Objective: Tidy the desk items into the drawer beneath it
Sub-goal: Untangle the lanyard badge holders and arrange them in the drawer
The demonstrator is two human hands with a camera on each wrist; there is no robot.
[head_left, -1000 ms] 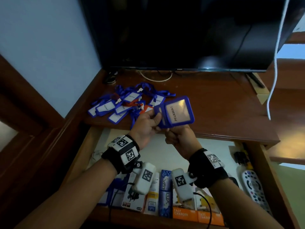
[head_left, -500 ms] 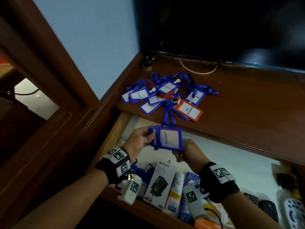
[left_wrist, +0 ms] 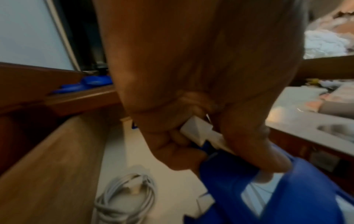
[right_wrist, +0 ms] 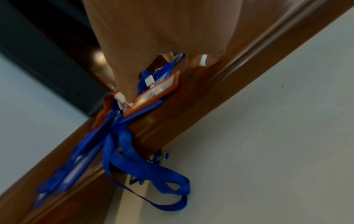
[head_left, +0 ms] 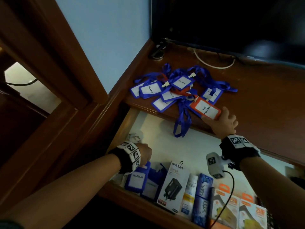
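Beneath the wooden desk (head_left: pixel 257 103) the drawer (head_left: pixel 178 146) stands pulled out. My left hand (head_left: pixel 146 153) is down at its front left corner and pinches the white clip of a blue badge holder (head_left: pixel 135 178), which stands among others there; the left wrist view shows the curled fingers (left_wrist: pixel 184 141) on the clip and the blue holder (left_wrist: pixel 268 189) below. My right hand (head_left: pixel 221 119) is at the desk's front edge, thumb and fingers closed on the near corner of an orange badge holder (head_left: pixel 205 109) (right_wrist: pixel 153 94). A pile of blue badge holders (head_left: pixel 166 91) lies behind it.
A blue lanyard (head_left: pixel 182 123) hangs off the desk edge over the drawer. Boxes line the drawer front: a white charger box (head_left: pixel 175 184) and orange boxes (head_left: pixel 231 210). A coiled white cable (left_wrist: pixel 126 197) lies by the drawer's left wall. A dark monitor (head_left: pixel 231 22) stands at the desk's back.
Both hands held the blue badge holder over the drawer. My left hand has lowered it into the front left corner; my right hand let go and moved up to the orange holder.
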